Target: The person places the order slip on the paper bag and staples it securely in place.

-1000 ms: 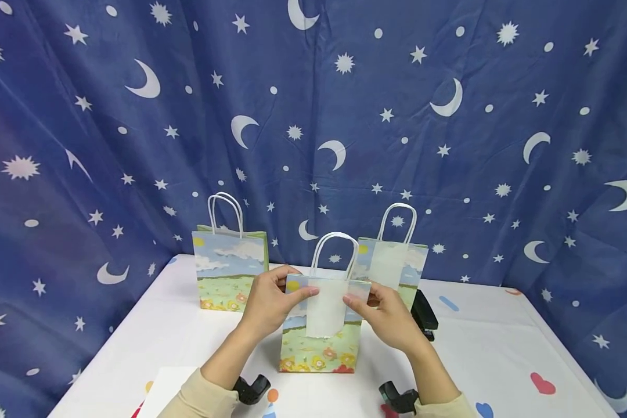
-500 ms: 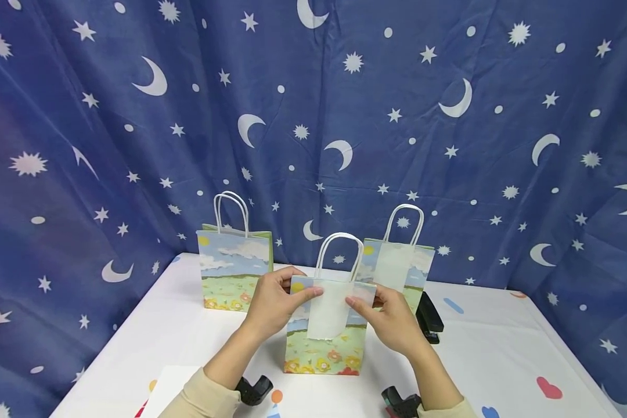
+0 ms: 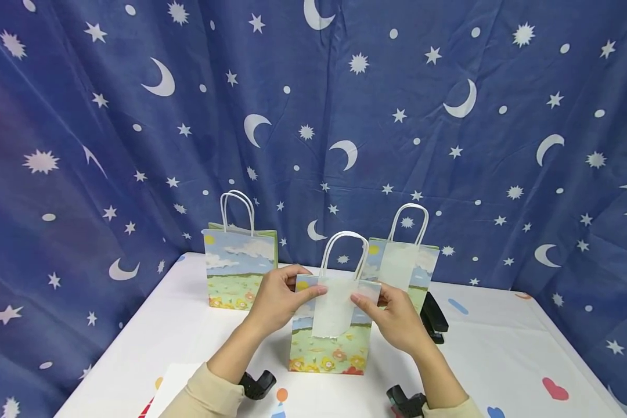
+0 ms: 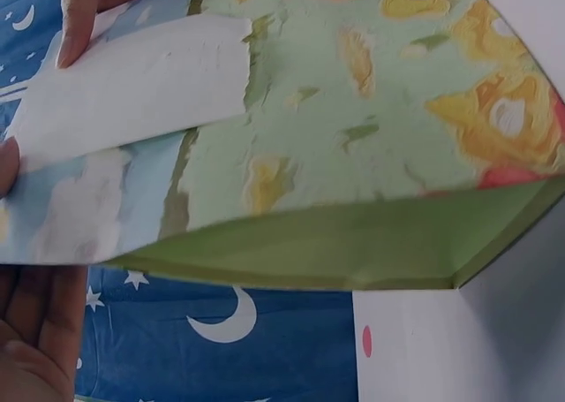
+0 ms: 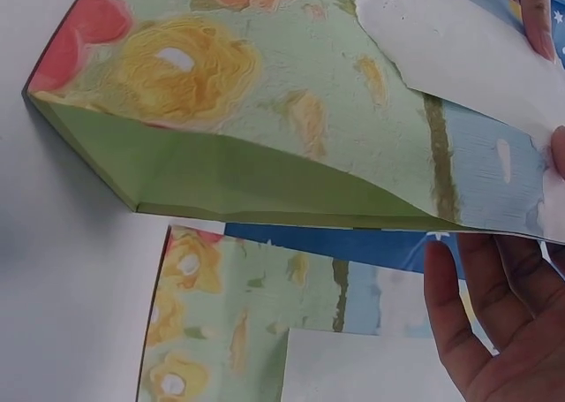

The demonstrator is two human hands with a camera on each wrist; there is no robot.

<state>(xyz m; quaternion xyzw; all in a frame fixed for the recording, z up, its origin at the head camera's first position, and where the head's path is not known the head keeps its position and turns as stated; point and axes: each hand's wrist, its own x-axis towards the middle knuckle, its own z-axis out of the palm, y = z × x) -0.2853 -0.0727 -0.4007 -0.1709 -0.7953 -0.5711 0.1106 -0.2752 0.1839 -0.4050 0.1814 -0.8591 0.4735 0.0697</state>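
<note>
A small paper gift bag (image 3: 329, 351) with a painted meadow stands upright at the front of the table, its white twisted handles up. Over its upper front lies a white strip of paper (image 3: 332, 313) with a torn lower edge. My left hand (image 3: 278, 299) pinches the bag's top left, thumb on the strip's left edge and fingers behind. At the top right, my right hand (image 3: 397, 316) pinches in the same way, thumb by the strip's right edge. Both wrist views show the bag's green side panel (image 4: 353, 243) folded inward.
Behind on the left stands a matching bag (image 3: 240, 261). Another bag (image 3: 425, 261) with a white strip stands behind on the right, beside a black stapler (image 3: 434, 318). A white sheet (image 3: 175, 383) lies at front left. A starry blue curtain (image 3: 313, 116) hangs behind the table.
The whole head view has shifted slightly, so things sit a little further right. Both hands keep their grip on the front bag, and nothing else visibly differs.
</note>
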